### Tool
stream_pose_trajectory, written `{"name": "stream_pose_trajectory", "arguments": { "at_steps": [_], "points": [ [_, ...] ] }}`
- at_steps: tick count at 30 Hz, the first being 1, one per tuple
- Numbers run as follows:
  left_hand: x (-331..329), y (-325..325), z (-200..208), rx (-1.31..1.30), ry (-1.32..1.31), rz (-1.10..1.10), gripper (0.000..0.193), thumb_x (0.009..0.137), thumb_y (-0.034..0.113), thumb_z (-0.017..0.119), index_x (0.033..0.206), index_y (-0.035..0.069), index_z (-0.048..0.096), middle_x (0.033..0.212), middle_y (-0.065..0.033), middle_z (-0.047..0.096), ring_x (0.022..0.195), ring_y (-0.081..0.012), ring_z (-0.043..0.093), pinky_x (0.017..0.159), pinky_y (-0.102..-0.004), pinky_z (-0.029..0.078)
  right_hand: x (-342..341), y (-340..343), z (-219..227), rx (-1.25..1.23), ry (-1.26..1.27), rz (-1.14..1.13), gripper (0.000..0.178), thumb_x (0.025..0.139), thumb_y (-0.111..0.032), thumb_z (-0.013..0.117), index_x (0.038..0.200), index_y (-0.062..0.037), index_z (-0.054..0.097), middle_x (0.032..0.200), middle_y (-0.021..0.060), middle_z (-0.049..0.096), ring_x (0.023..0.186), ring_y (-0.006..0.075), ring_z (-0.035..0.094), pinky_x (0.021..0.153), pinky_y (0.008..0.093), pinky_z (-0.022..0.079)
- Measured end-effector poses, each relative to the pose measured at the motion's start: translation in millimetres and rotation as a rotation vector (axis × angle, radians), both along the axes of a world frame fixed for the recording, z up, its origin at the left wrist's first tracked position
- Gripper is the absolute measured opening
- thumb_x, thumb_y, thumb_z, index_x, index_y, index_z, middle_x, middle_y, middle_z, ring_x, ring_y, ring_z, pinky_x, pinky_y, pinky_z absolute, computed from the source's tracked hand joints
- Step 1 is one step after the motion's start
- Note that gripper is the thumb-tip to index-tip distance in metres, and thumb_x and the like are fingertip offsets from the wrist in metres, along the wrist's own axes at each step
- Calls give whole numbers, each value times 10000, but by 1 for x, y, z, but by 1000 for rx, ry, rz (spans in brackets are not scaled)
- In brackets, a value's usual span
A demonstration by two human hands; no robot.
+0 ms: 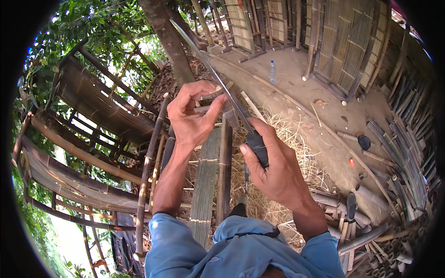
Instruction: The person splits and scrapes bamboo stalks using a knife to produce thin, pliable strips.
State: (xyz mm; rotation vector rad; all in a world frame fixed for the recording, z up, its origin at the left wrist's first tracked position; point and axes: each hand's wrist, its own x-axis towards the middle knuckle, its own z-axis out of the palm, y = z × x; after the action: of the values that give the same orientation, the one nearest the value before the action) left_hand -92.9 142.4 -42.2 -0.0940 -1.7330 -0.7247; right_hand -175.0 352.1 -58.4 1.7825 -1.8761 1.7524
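Over the pale dry straw (296, 139), the right hand (278, 160) grips the black handle (256, 146) of a long, slim steel knife (217, 75), long axis slanting forward and left, tip pointing away past the brown tree trunk (163, 34); the left hand (194, 111) pinches a short tan bamboo piece (211, 95) close by the blade.

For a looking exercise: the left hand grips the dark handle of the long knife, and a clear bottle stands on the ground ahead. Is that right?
Not quite: the head view shows the right hand, not the left hand, gripping the dark handle of the long knife. The clear bottle stands on the ground ahead.
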Motion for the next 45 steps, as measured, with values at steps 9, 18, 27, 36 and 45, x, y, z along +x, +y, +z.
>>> {"name": "stream_pose_trajectory", "arguments": {
  "at_steps": [9, 18, 27, 36, 45],
  "points": [
    [-9, 7, -2, -28, -81, -27, 341, 797, -174, 771, 1078, -41, 631, 1075, -105, 678, 1002, -165, 695, 951, -323, 587, -3, 10, -4, 4, 53, -33, 529, 951, -86, 672, 1416, 8, 438, 1180, 272, 643, 962, 421, 698, 736, 466, 592],
    [-17, 17, -2, -57, -104, -65, 337, 802, -187, 759, 1074, -33, 634, 1081, -103, 678, 1010, -151, 680, 957, -319, 580, 0, 23, 0, 44, 53, -118, 441, 973, -117, 640, 1343, 13, 439, 1047, 278, 660, 843, 442, 701, 635, 495, 577],
    [-36, 30, 120, -601, 126, 99, 98, 862, 62, 784, 947, 17, 762, 827, -98, 737, 641, -115, 637, 581, -244, 487, -20, 42, 13, 178, -2, -204, 288, 982, -110, 627, 1185, -25, 442, 714, 246, 623, 654, 477, 642, 578, 523, 461],
    [-126, -5, 110, -521, -487, 146, 444, 1009, 415, 578, 947, 21, 774, 782, -109, 715, 734, -217, 663, 679, -373, 491, -27, 47, 24, 373, -95, -240, 272, 982, -139, 612, 1144, -11, 434, 696, 270, 626, 633, 482, 640, 574, 529, 467],
    [-169, -41, 29, -552, -888, -102, 712, 972, 656, 421, 854, 63, 798, 772, -121, 726, 836, -314, 669, 794, -480, 487, -83, 34, -50, 537, -315, -215, 374, 986, -217, 654, 1228, 42, 532, 707, 140, 657, 538, 244, 627, 500, 362, 518]
  ]
}}
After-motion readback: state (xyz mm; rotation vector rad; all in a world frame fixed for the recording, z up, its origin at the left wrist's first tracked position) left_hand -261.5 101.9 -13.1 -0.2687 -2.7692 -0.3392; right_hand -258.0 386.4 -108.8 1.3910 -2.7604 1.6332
